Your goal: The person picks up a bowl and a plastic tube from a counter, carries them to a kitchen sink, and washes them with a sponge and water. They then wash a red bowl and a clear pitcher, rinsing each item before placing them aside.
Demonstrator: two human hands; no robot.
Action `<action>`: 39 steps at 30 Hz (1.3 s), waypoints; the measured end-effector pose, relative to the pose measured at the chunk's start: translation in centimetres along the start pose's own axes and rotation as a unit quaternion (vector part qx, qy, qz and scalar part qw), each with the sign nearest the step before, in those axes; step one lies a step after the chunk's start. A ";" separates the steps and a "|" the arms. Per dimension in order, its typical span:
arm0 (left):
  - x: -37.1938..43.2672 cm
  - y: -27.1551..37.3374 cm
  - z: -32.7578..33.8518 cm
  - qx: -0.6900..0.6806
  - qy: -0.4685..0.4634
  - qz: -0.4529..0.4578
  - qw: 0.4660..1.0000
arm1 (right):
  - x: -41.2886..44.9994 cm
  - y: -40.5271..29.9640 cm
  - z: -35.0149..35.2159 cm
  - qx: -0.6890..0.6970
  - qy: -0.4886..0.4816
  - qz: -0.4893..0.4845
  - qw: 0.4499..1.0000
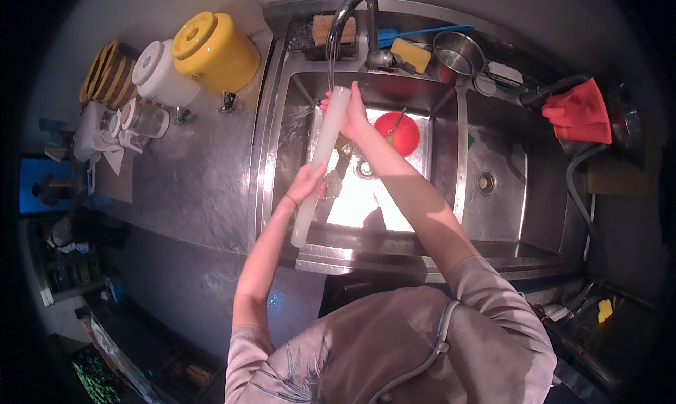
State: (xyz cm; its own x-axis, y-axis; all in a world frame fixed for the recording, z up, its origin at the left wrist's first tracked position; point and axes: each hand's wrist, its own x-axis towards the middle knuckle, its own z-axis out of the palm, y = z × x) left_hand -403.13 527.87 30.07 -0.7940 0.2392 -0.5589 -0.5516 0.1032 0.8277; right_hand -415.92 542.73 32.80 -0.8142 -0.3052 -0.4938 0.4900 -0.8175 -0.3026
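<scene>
A long white rod (326, 140), which looks like a plastic rolling pin, slants over the left basin of a stainless steel double sink (443, 105). My left hand (305, 185) grips it below the middle. Around its upper end, my right hand (355, 113) cups it from behind, fingers to the left and thumb to the right. Water runs from the curved faucet (373, 29) at this upper end, and drops splash on the basin's left wall. A red bowl (409, 137) with a utensil in it sits in the basin, right of my right hand.
Behind the basins lie a yellow sponge (411, 55), a blue brush (388, 36) and a metal pot (458, 55). Red rubber gloves (581, 113) hang at the right. Yellow (232, 55) and white (166, 76) lidded dispensers stand on the left counter. A person (66, 232) is at the far left.
</scene>
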 end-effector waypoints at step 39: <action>-8.6 -0.5 5.2 -0.387 -0.223 -0.164 0.880 | -2.1 -6.7 -6.0 -0.256 -0.119 -0.169 0.944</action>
State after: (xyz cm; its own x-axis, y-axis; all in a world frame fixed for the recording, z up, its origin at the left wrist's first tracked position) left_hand -394.65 530.82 34.69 -0.4760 0.6921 -0.5426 -0.8780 -0.4098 0.2475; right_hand -415.64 551.76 30.94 -0.9682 -0.2200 -0.1188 0.2255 -0.5635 -0.7947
